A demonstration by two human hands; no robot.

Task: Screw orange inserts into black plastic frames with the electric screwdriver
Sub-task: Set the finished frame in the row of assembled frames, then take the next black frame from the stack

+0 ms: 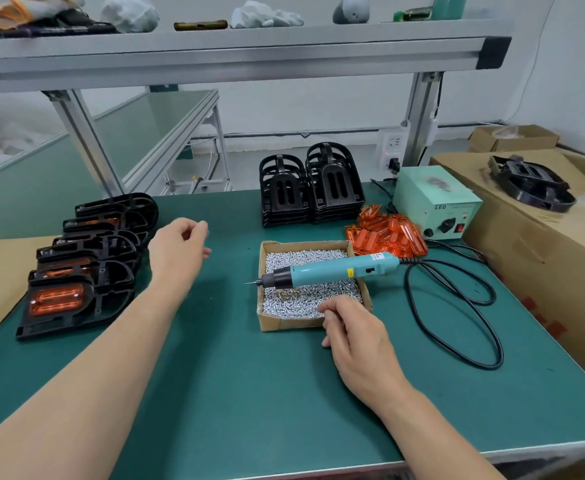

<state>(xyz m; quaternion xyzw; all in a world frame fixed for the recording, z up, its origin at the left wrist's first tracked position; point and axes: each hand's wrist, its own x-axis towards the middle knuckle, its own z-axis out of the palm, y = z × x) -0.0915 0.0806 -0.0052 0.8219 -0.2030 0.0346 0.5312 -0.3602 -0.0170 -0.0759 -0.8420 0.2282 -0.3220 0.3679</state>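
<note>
Teal electric screwdriver [329, 270] lies across the screw box [284, 323], tip left — orange inserts [386, 233] heaped behind, black frames [311, 192] stacked beyond, fitted frames [86, 261] overlapping at left.

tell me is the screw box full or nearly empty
Far from empty: screws cover the whole floor of the cardboard box, the electric screwdriver lying across it. How deep the layer goes, cannot tell.

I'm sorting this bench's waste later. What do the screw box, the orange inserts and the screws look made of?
Screw box: plain brown cardboard, matte, with rough cut edges.
Orange inserts: translucent, glossy, so probably moulded plastic.
Screws: bright silvery shine, so metal, likely plated steel.
</note>
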